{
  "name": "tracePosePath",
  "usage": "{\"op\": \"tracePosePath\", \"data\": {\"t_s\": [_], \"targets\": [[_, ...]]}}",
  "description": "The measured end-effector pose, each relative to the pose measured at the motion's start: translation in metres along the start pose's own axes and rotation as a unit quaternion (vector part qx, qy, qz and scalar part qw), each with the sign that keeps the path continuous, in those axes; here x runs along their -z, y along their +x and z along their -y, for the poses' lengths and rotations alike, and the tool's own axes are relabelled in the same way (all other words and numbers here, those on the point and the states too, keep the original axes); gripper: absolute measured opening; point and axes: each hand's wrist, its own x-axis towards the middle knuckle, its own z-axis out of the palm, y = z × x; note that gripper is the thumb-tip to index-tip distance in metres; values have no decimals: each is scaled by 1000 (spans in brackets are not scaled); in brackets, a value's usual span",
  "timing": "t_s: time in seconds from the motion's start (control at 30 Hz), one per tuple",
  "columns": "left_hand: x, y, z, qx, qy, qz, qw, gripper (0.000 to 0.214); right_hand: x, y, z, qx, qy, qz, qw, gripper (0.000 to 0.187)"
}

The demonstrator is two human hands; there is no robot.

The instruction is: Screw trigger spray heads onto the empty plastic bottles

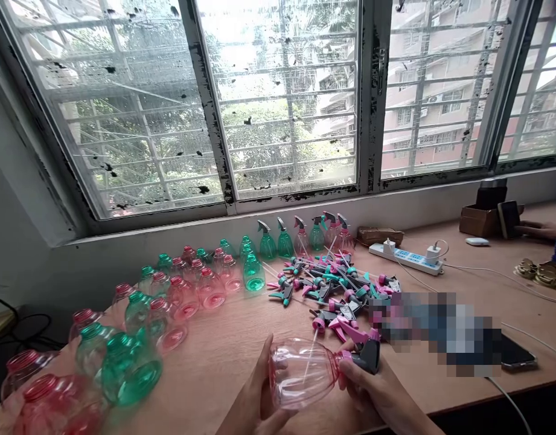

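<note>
My left hand wraps round the body of a clear pink spray bottle that lies sideways just above the wooden table. My right hand grips the pink and grey trigger head at the bottle's neck; its dip tube shows inside the bottle. Just beyond lies a heap of loose trigger heads in pink, teal and grey.
Several empty pink and green bottles spread across the left of the table. Finished sprayers line the wall under the window. A power strip, cables and a phone lie right. Another person's hand rests at far right by a cardboard box.
</note>
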Motion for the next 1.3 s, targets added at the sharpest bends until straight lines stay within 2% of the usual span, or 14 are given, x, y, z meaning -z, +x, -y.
{"op": "tracePosePath", "data": {"t_s": [0.3, 0.63, 0.8, 0.9, 1.1, 1.2, 1.3], "targets": [[6, -3, -6, 18, 41, 17, 999, 100, -1, -1, 1, -1, -9, 5, 1000, 47], [5, -3, 3, 19, 71, 12, 997, 101, -2, -1, 0, -9, -7, 2, 1000, 48], [1, -1, 1, -6, 54, 8, 998, 99, 0, 0, -1, -8, -21, 10, 1000, 45], [1, 0, -4, 7, 42, 1, 999, 99, 1, 0, -1, -1, -44, 21, 999, 44], [0, 0, -15, 13, -47, 26, 998, 108, -2, 0, 2, 7, -14, 1, 1000, 47], [-2, -1, -10, 4, -53, 21, 998, 105, -2, 0, 2, 7, -12, -8, 1000, 47], [0, -2, -2, 2, -10, 7, 1000, 103, -1, 0, 2, 11, -12, -17, 1000, 47]]}}
